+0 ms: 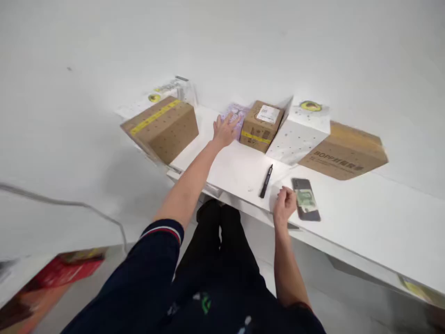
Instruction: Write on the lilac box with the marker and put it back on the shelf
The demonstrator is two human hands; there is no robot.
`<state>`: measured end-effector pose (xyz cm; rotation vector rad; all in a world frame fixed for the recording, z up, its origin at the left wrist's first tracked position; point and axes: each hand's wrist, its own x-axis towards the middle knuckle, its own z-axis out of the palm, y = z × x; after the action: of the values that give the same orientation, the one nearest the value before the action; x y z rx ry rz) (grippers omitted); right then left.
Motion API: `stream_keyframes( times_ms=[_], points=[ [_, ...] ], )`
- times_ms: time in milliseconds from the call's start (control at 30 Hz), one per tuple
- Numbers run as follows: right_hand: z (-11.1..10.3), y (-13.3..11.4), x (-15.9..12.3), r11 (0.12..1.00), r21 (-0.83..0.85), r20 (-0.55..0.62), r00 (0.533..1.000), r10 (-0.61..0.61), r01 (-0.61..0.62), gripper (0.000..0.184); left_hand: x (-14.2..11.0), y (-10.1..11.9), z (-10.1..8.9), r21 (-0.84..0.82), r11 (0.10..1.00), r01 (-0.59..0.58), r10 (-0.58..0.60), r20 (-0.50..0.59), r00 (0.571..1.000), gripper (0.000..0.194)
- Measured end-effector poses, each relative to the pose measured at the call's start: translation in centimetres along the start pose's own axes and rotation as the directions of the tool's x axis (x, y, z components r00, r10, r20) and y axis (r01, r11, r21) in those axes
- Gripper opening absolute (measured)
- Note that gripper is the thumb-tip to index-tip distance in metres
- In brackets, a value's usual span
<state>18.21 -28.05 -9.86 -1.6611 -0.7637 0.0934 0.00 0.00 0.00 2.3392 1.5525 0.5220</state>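
Note:
My left hand (224,130) reaches far across the white table (365,208), fingers spread, resting on a flat purple patterned packet (237,114). Right of the packet stands a small cardboard box (260,126) with a white label and yellow tape. My right hand (284,204) rests near the table's front edge with fingers loosely curled and nothing in it. A black pen (266,181) lies just left of that hand. A dark phone (306,199) with a green note on its back lies just right of it.
A larger cardboard box (163,127) with yellow tape sits at the table's left end. A white dotted box (299,132) and a long brown carton (344,150) stand at the back right. A red box (52,283) lies on the floor at lower left, near a grey cable (69,204).

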Motion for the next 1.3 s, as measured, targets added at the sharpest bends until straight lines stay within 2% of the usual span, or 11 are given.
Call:
stream_keyframes(
  times_ms=[133,233,400,500,700,800,933,1067,1133,1200,1300],
  points=[
    [0.1,-0.3,-0.5,0.999,-0.024,0.042,0.998,-0.039,0.04,0.035,3.7,-0.8,0.0,-0.094,0.982,0.162,-0.154,0.09,0.984,0.055],
    [0.2,-0.1,-0.8,1.0,-0.006,0.067,0.998,-0.014,0.015,0.035,4.9,-1.3,-0.4,-0.131,0.97,0.205,-0.195,0.087,0.977,0.061],
    [0.3,-0.1,-1.1,1.0,-0.002,0.087,0.996,-0.003,0.003,0.033,4.3,-1.7,-0.5,-0.092,0.991,0.097,-0.097,0.01,0.995,0.076],
    [0.3,-0.3,-1.1,0.999,-0.018,0.093,0.995,-0.028,0.029,0.032,4.2,-1.8,0.2,-0.124,0.99,0.061,-0.067,-0.052,0.996,0.075],
    [0.4,-0.4,-1.0,0.995,-0.052,0.081,0.994,-0.078,0.082,0.032,3.1,-2.1,1.2,-0.197,0.978,0.073,-0.105,-0.16,0.981,0.069],
    [0.5,-0.1,-0.9,0.996,-0.033,0.069,0.994,-0.08,0.082,0.033,-1.0,-3.1,1.0,-0.205,0.975,0.088,-0.126,-0.178,0.976,0.068],
    [0.4,0.1,-0.7,0.994,-0.029,0.051,0.993,-0.102,0.104,0.032,-10.5,-4.3,0.2,-0.208,0.978,0.001,-0.054,-0.251,0.966,0.062],
    [0.5,-0.7,-0.8,0.986,-0.058,0.014,0.988,-0.157,0.157,0.032,-19.5,-4.3,-1.0,-0.198,0.972,-0.126,0.091,-0.176,0.98,0.065],
    [1.0,-1.7,-1.1,0.976,-0.065,0.021,0.978,-0.207,0.208,0.032,-22.5,-4.2,-1.2,-0.224,0.946,-0.233,0.207,-0.135,0.969,0.064],
    [1.7,-2.8,-1.6,0.969,-0.03,0.093,0.966,-0.242,0.246,0.035,-24.5,-4.1,-0.8,-0.275,0.911,-0.308,0.283,-0.128,0.951,0.067],
    [3.2,-4.1,-2.8,0.971,0.046,0.29,0.927,-0.238,0.235,0.046,-26.5,-4.5,1.1,-0.391,0.881,-0.265,0.207,-0.184,0.961,0.097]
  ],
)
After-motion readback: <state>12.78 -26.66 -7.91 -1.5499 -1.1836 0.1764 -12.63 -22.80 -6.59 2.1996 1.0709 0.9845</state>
